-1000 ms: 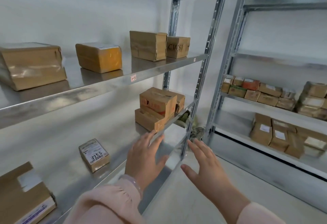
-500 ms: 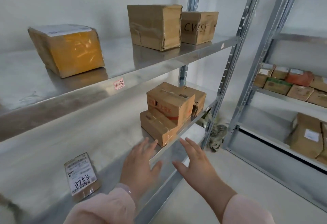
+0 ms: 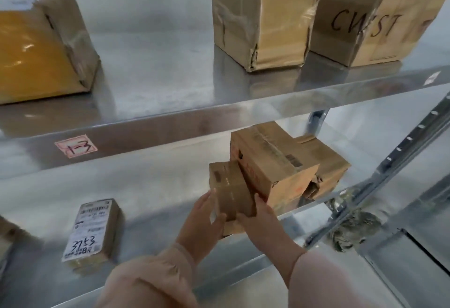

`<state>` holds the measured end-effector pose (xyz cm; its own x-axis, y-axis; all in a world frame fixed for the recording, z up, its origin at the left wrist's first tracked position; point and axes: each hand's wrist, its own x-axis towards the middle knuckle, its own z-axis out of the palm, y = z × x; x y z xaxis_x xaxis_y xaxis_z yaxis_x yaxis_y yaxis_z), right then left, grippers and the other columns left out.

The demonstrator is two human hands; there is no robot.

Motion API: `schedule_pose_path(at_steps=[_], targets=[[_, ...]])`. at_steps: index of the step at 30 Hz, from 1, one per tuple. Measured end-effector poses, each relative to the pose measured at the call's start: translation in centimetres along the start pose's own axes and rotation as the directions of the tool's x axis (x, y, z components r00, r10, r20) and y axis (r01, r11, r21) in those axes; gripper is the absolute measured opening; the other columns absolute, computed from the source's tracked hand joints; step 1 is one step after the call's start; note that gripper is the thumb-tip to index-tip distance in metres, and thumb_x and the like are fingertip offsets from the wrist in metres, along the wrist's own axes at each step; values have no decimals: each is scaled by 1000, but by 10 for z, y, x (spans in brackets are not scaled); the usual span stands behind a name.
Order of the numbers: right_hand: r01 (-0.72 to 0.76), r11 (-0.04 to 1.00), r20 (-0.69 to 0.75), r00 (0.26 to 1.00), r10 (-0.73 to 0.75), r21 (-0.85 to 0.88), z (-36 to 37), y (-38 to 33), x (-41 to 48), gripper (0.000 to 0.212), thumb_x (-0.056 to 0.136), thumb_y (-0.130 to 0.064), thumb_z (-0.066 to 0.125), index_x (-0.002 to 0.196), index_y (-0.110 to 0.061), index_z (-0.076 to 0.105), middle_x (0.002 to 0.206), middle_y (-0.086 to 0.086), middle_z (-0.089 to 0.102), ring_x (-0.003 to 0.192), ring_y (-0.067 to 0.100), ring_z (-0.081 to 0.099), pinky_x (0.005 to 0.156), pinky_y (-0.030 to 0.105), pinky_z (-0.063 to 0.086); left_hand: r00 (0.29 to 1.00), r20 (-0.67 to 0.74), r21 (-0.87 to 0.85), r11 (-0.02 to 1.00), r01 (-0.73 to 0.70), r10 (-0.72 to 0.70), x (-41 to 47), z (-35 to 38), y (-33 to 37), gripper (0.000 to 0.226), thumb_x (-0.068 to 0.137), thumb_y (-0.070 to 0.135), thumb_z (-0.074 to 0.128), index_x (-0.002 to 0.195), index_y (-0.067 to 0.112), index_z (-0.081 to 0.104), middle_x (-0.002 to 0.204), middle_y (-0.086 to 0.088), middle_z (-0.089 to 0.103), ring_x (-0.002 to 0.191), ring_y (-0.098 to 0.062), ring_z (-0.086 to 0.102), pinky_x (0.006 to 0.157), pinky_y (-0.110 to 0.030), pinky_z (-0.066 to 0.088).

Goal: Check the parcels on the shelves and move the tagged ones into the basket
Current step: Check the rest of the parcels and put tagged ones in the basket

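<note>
Between the two hands, a small taped parcel [image 3: 231,191] is sitting tilted, its top leaning towards the person and its far side touching the red-printed box [image 3: 272,161] just beyond the fingertips. The left hand [image 3: 202,222] is gripping the parcel's left face, thumb curling over the near corner. The right hand [image 3: 263,220] is clasping the right face, fingers wrapping around the near edge. Whether the parcel's bottom is resting on the lower shelf [image 3: 158,186] cannot be told, as the hands are covering it. Pale pink sleeves [image 3: 151,281] are covering both forearms.

Behind the red-printed box, further from the right hand, a dented box [image 3: 326,169] is pressing against it. Well to the left of the left hand, a labelled parcel [image 3: 93,232] with "3753" handwritten on it is lying flat on the same shelf.

Above the hands, the upper shelf [image 3: 170,83] is carrying a yellow-taped box [image 3: 41,52] far to the left, a crumpled tall box [image 3: 263,15] overhead, and a box marked "CWST" [image 3: 375,23] touching it on the right. A pink tag [image 3: 76,148] reading "1-3" is sticking to that shelf's front edge. Below and right of the right hand, a rag [image 3: 350,229] is lying by the shelf post [image 3: 399,152].
</note>
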<state>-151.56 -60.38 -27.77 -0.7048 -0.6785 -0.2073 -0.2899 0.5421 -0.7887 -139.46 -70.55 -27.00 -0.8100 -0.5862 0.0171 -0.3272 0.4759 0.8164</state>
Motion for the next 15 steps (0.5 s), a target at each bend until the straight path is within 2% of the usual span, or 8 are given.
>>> schedule_pose_path(at_steps=[1, 3, 5, 9, 10, 12, 13, 15], targets=[[30, 997, 38, 999, -32, 64, 2, 3, 4, 51, 91, -38, 59, 132, -44, 30, 129, -19, 43, 124, 13, 47, 108, 36, 39, 999, 24, -139, 989, 45, -42, 3, 4, 2, 41, 100, 13, 49, 128, 42, 48, 127, 24, 58, 119, -2, 56, 99, -20, 48], [79, 981, 84, 992, -95, 176, 5, 8, 8, 39, 92, -38, 57, 125, -47, 37, 127, -22, 46, 117, 6, 50, 105, 27, 43, 987, -37, -310, 940, 140, -159, 7, 9, 0, 37, 99, 8, 48, 123, 37, 52, 114, 17, 67, 104, -7, 65, 84, -26, 57], [107, 977, 135, 982, -133, 183, 10, 8, 8, 26, 96, -37, 50, 119, -48, 44, 129, -20, 47, 113, 2, 50, 99, 14, 41, 940, -122, -384, 888, 252, -320, 7, 6, -3, 32, 98, 16, 55, 124, 33, 50, 123, -1, 65, 104, -20, 66, 89, -42, 57], [227, 957, 297, 915, -273, 181, 21, -10, -2, 32, 93, -41, 40, 105, -70, 46, 113, -49, 46, 112, -15, 46, 90, -1, 34, 805, -85, -449, 744, 495, -588, 7, -7, -14, 69, 86, 41, 69, 145, 24, 38, 129, -8, 52, 108, -29, 62, 92, -47, 55], [248, 953, 307, 906, -292, 176, 23, -13, -3, 33, 93, -41, 39, 105, -71, 45, 111, -50, 46, 111, -16, 46, 90, -2, 35, 794, -93, -465, 731, 499, -601, 6, -10, -16, 70, 84, 41, 71, 144, 25, 38, 127, -8, 54, 105, -27, 63, 88, -44, 57], [251, 949, 249, 923, -294, 193, 27, -11, 1, 29, 99, -35, 39, 115, -57, 48, 116, -39, 50, 113, -6, 50, 99, 11, 41, 779, -95, -513, 701, 495, -620, 2, -15, -23, 60, 88, 34, 69, 141, 26, 42, 119, -5, 58, 97, -23, 66, 80, -39, 59], [214, 952, 196, 946, -259, 220, 27, -8, 5, 26, 101, -31, 40, 119, -48, 49, 118, -32, 50, 115, 0, 51, 102, 20, 42, 766, -77, -577, 655, 488, -638, -1, -16, -28, 53, 91, 30, 66, 139, 27, 45, 117, -6, 62, 95, -25, 67, 79, -41, 60], [138, 949, 151, 971, -186, 285, 26, -8, 10, 24, 101, -32, 44, 122, -43, 48, 120, -29, 46, 118, 3, 46, 101, 22, 37, 743, -19, -771, 482, 416, -669, -8, -18, -36, 35, 96, 26, 58, 131, 25, 54, 110, -10, 69, 90, -29, 70, 72, -44, 61]])
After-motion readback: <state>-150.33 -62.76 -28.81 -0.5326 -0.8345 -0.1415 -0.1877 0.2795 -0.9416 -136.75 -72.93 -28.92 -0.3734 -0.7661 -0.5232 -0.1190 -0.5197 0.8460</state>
